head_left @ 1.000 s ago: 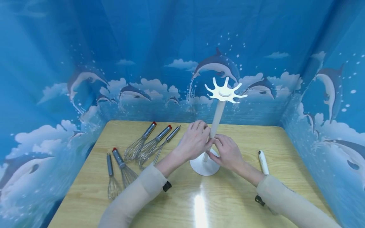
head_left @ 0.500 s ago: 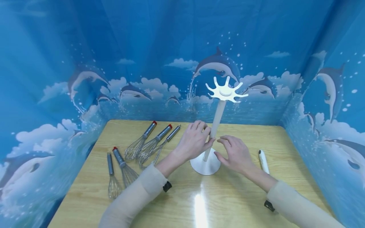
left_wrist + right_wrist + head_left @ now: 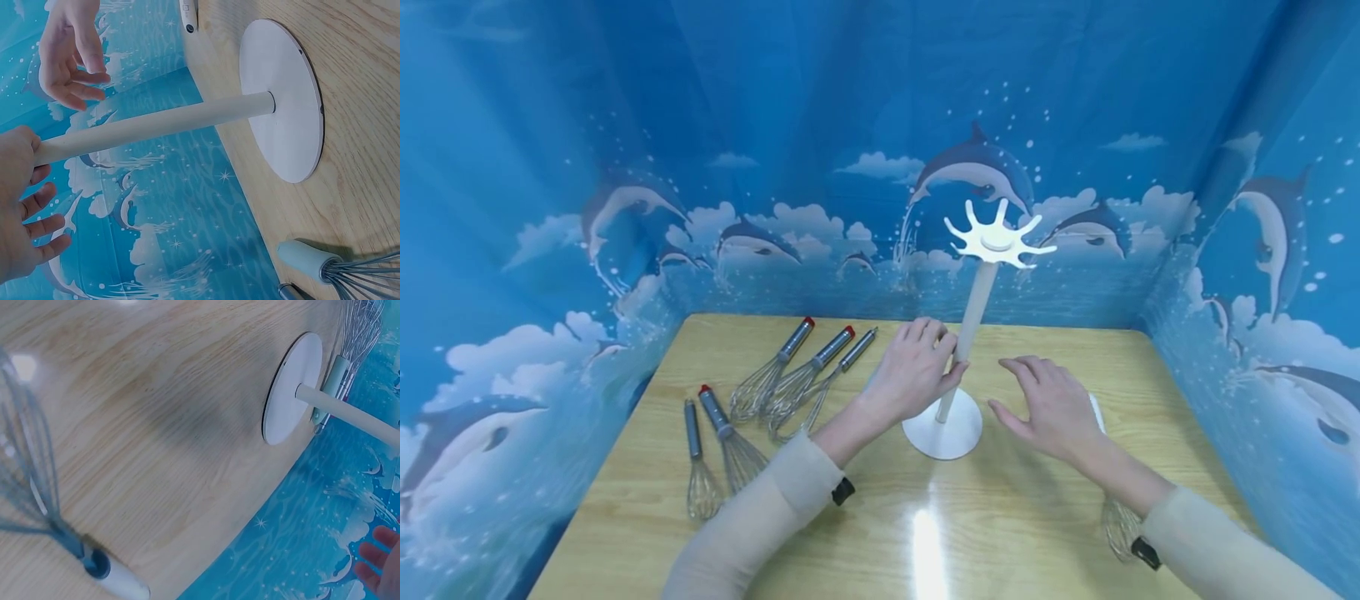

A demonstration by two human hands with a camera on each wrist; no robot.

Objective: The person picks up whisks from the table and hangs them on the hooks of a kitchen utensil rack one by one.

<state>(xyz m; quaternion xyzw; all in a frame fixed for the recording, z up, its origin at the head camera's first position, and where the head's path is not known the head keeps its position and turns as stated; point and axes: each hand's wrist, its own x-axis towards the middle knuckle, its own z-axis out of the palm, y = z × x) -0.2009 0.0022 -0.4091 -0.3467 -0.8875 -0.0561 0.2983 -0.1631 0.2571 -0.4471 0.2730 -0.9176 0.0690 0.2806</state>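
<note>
The white utensil stand (image 3: 957, 367) is found upright near the middle of the table (image 3: 880, 533), its round base (image 3: 942, 434) flat on the wood and its post (image 3: 964, 342) rising, slightly tilted in the head view, to a star-shaped hook top (image 3: 997, 243). The left hand (image 3: 913, 371) is placed against the post's left side at mid-height: the thumb is seen touching the post, while the fingers (image 3: 37, 225) are spread and loose rather than wrapped round it. The right hand (image 3: 1052, 404) is held apart from the stand, to its right, with fingers (image 3: 84, 75) straight and relaxed and nothing grasped. The left hand is therefore the nearer of the 2. A white-handled whisk (image 3: 44, 506) lies on the table below the right hand and wrist, its long axis running towards the person. 5 further whisks (image 3: 760, 392) lie left of the stand, well apart from both hands.
</note>
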